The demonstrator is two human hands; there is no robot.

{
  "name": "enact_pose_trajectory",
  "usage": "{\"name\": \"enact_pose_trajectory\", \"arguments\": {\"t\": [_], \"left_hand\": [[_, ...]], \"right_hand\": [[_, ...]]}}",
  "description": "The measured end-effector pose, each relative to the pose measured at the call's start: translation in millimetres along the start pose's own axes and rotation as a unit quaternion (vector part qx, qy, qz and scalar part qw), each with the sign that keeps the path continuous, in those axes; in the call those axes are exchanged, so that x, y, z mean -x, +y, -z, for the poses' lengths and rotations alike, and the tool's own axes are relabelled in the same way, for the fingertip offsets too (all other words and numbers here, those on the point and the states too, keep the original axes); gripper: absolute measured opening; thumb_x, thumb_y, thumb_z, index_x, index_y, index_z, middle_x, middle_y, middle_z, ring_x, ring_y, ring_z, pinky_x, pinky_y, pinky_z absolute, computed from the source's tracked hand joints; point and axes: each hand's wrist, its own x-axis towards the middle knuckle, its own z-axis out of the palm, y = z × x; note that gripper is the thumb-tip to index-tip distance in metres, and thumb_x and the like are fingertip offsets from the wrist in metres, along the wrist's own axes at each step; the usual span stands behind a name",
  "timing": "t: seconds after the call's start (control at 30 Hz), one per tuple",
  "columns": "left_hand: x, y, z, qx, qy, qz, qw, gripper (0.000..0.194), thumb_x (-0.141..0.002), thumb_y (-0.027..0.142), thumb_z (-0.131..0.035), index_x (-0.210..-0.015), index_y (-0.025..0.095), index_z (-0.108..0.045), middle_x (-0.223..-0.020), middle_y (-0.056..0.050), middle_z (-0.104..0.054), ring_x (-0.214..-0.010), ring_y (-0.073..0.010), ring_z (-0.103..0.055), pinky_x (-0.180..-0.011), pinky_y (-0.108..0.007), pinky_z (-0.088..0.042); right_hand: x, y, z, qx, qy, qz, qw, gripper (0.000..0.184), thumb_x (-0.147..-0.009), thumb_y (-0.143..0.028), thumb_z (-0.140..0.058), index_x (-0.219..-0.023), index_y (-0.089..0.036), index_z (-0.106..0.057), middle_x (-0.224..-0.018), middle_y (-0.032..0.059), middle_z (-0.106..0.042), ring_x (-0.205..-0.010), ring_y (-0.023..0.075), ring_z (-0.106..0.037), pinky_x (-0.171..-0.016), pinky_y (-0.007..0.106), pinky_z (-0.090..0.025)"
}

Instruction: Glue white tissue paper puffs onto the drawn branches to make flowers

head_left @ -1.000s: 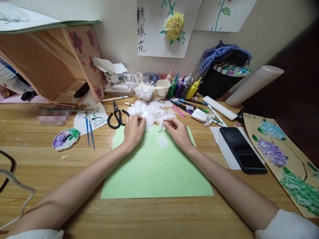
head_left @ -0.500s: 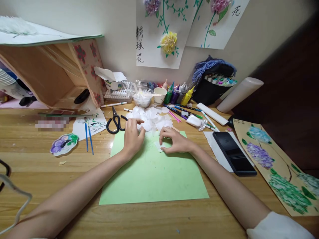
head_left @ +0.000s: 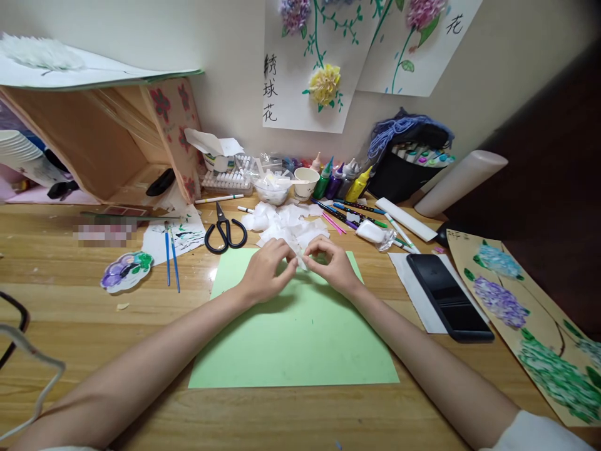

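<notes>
Between my two hands is a small white piece of tissue paper (head_left: 302, 260), held above the far part of a green sheet of paper (head_left: 295, 338). My left hand (head_left: 270, 270) pinches its left side with thumb and forefinger. From the other side, my right hand (head_left: 332, 265) has its thumb and fingertips closed on the same piece. Just beyond my fingers lies a loose heap of white tissue pieces (head_left: 282, 220). Black-handled scissors (head_left: 226, 233) rest left of the heap.
Paint bottles (head_left: 335, 181), a paper cup (head_left: 305, 183) and a bowl of white scraps (head_left: 272, 188) stand behind the heap. Markers (head_left: 361, 212) lie to the right, near a phone (head_left: 448, 294). Brushes (head_left: 172, 260) and a paint palette (head_left: 126, 272) lie left.
My left hand has moved right, from beside the tissue heap to the small piece in my right hand. Both hands now meet on that piece, which is lifted and turned upright.
</notes>
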Motion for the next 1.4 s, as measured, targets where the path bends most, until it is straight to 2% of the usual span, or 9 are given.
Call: {"name": "enact_pose_trajectory", "arguments": {"t": [0.1, 0.2, 0.37, 0.73, 1.4], "left_hand": [[1.7, 4.9, -1.1, -0.005, -0.018, -0.039, 0.999, 0.01, -0.082, 0.026, -0.047, -0.076, 0.018, -0.049, -0.077, -0.002, -0.055, -0.076, -0.0158, -0.047, -0.069, -0.03, -0.038], [2.2, 6.0, -2.2, -0.018, -0.012, -0.041, 0.999, 0.009, -0.081, 0.026, -0.049, -0.075, 0.018, -0.048, -0.075, -0.001, -0.054, -0.074, -0.0154, -0.047, -0.067, -0.029, -0.038], [2.0, 2.7, -3.8, -0.02, 0.002, -0.026, 0.999, 0.009, -0.081, 0.023, -0.047, -0.073, 0.019, -0.046, -0.074, -0.001, -0.053, -0.072, -0.0145, -0.047, -0.065, -0.028, -0.037], [1.7, 2.4, -4.9, -0.018, -0.002, -0.044, 0.999, 0.007, -0.081, 0.019, -0.045, -0.075, 0.019, -0.047, -0.074, -0.001, -0.054, -0.074, -0.015, -0.048, -0.066, -0.028, -0.038], [1.5, 2.2, -4.7, -0.028, -0.002, -0.038, 0.999, 0.01, -0.083, 0.02, -0.044, -0.073, 0.019, -0.045, -0.074, -0.002, -0.054, -0.074, -0.0153, -0.047, -0.066, -0.029, -0.037]], "right_hand": [[3.1, -1.8, -8.1, -0.011, 0.042, -0.015, 0.999, 0.006, -0.074, -0.022, -0.062, -0.071, -0.019, -0.058, -0.075, 0.0009, -0.054, -0.072, 0.0142, -0.049, -0.065, 0.028, -0.039], [4.3, -2.8, -10.7, -0.024, 0.056, -0.027, 0.998, 0.008, -0.074, -0.022, -0.061, -0.069, -0.019, -0.056, -0.074, 0.0006, -0.053, -0.071, 0.0141, -0.049, -0.065, 0.028, -0.039], [4.6, -1.6, -9.6, -0.034, 0.06, -0.031, 0.997, 0.008, -0.075, -0.022, -0.061, -0.069, -0.019, -0.055, -0.074, 0.0007, -0.053, -0.071, 0.0142, -0.049, -0.065, 0.028, -0.039], [4.1, -0.6, -8.7, -0.029, 0.069, -0.031, 0.997, 0.009, -0.075, -0.024, -0.061, -0.07, -0.019, -0.057, -0.074, 0.0011, -0.053, -0.071, 0.0142, -0.049, -0.064, 0.028, -0.039], [4.3, -1.1, -8.8, -0.037, 0.063, -0.033, 0.997, 0.01, -0.075, -0.026, -0.061, -0.07, -0.019, -0.057, -0.075, 0.0015, -0.053, -0.071, 0.0143, -0.049, -0.064, 0.028, -0.04]]}}
